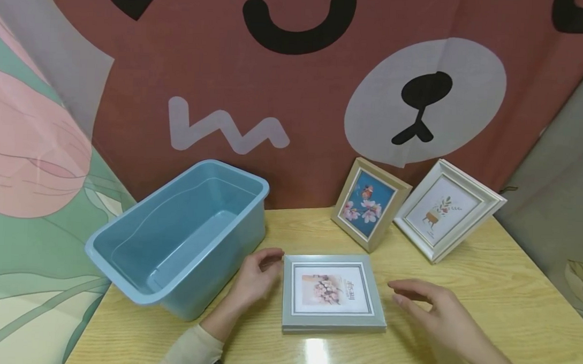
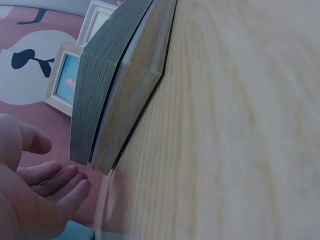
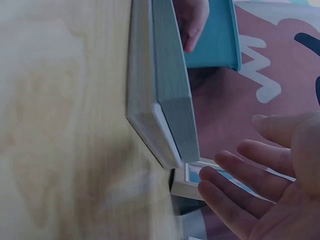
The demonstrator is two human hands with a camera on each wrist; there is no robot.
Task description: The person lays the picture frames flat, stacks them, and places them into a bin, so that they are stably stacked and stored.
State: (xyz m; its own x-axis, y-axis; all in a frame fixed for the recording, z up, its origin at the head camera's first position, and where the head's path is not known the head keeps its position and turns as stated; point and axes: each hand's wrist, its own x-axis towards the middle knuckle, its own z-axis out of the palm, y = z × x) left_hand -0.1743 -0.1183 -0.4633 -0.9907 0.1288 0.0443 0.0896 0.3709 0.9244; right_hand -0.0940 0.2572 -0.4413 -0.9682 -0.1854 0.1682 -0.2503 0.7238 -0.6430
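Grey-green picture frame [image 1: 333, 294]: pos. R of blue bin [image 1: 231, 255], flat on its back, face up, w/ lower edge toward wearer. Flat pos. prob. chosen for stability; no stand or prop req'd.

Paler layer [image 2: 135, 95] shows directly beneath in L wrist view, edges approx. aligned w/ top unit. Prob. a second frame, stacked to share one footprint; ID not confirmed, as its face is hidden.

L hand [image 1: 256, 280]: btwn bin and frame, just beside frame's bin-side edge. Grip: released, fingers loosely bent, nothing held. R hand [image 1: 436, 313]: beyond frame, on side away from bin, clear of edge. Grip: released, fingers relaxed, nothing held. Hands flank the unit, one per side, which leaves both side edges accessible.

Bin: opening up, set at an angle. Tan frame [image 1: 370, 203] and white frame [image 1: 447, 211] stand tilted back, R of bin, white one farther from it. Lean is prob. due to rear supports, not visible in head view; it keeps both faces readable.

Appearance, top unit: rectangular, thick border, wood-grain texture on sides per wrist views. White insert [image 1: 287, 294] is edged w/ dark lines, incl. a pinkish bouquet print [image 1: 328, 290] and dark lettering turned approx. sideways to wearer.
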